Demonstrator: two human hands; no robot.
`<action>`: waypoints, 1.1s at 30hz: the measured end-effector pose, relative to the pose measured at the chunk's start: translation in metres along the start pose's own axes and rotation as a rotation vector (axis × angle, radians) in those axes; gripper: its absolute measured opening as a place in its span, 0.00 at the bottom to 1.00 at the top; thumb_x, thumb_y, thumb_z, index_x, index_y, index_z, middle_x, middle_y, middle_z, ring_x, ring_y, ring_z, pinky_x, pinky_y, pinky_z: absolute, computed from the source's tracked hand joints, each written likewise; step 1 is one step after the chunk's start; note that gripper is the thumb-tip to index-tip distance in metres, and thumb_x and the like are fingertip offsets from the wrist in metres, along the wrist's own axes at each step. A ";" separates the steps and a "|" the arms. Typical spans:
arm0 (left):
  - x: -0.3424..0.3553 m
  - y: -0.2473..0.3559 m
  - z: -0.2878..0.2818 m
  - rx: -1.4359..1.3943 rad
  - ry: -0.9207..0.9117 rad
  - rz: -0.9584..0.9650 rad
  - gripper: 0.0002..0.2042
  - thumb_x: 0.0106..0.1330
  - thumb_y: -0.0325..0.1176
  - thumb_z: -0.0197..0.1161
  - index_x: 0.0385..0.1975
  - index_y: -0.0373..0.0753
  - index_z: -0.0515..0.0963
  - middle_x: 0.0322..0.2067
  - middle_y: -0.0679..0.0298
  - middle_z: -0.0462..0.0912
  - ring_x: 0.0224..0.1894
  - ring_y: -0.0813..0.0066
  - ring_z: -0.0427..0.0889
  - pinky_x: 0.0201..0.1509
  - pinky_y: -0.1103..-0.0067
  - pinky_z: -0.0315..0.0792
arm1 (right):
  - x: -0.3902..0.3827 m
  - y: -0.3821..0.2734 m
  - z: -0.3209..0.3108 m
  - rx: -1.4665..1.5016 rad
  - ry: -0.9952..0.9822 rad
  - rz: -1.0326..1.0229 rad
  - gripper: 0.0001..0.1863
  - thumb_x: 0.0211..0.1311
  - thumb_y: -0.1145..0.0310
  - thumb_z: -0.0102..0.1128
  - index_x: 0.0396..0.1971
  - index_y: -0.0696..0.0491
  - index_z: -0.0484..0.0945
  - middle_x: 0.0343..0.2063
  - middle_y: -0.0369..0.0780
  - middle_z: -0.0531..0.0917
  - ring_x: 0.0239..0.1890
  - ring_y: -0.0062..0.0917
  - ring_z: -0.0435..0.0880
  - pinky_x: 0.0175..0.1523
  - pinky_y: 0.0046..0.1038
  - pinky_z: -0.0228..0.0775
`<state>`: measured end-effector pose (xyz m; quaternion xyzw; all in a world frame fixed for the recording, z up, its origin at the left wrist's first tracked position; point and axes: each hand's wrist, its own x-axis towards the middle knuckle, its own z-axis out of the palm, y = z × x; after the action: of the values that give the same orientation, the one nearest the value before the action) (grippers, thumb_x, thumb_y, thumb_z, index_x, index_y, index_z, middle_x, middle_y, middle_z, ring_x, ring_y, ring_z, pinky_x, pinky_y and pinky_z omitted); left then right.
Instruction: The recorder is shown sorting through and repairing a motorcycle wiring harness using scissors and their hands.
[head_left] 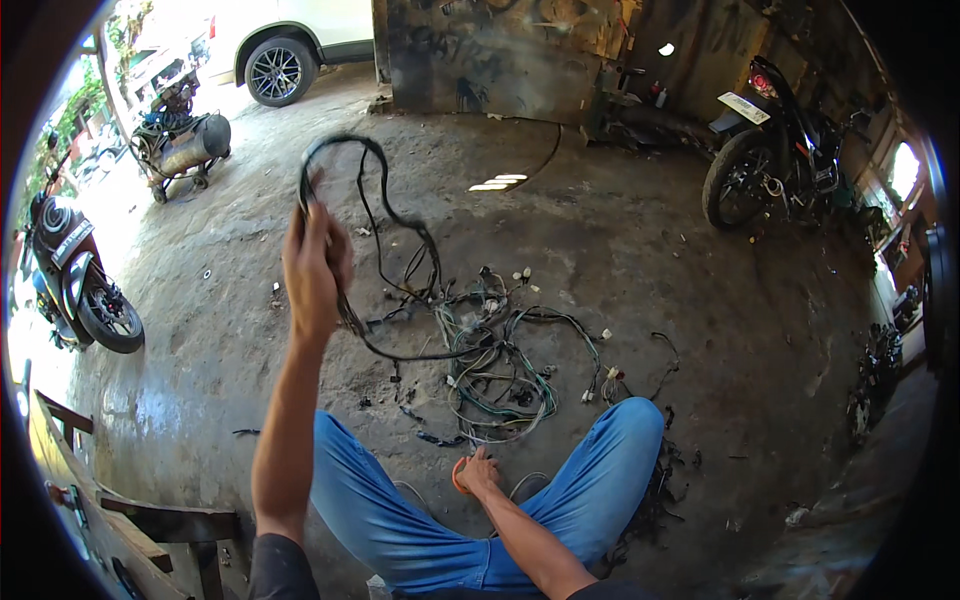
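Observation:
My left hand [318, 265] is raised over the floor, its fingers closed around a black cable bundle [384, 180]. The bundle arches above the hand in a loop and runs down to a tangled wiring harness [500, 375] on the floor. Green, white and black wires with several pale connectors make up that tangle. Between my knees, my right hand [482, 472] is closed on orange-handled scissors [459, 476], close to the near edge of the wires. Only the looped handle shows clearly; the blades are hard to make out.
Small dark scraps [675, 450] lie by my right knee. A wooden bench [165, 522] stands at the near left. Motorcycles are parked at left [85, 270] and far right [765, 160]. An air compressor [190, 140] and a white car [300, 40] stand farther back.

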<state>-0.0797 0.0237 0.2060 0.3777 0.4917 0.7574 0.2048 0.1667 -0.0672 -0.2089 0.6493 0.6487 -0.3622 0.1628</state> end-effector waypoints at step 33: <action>-0.129 -0.164 -0.033 -0.568 -0.001 -0.824 0.23 0.80 0.52 0.41 0.62 0.41 0.69 0.22 0.75 0.57 0.18 0.86 0.52 0.18 0.85 0.48 | -0.109 -0.001 -0.175 1.250 -0.450 -0.650 0.20 0.79 0.47 0.44 0.45 0.51 0.69 0.32 0.31 0.71 0.31 0.15 0.69 0.41 0.22 0.65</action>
<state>-0.0336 -0.0130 0.0031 0.0815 0.3745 0.7173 0.5819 0.2227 -0.0268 -0.0140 0.3061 0.4319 -0.8183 -0.2239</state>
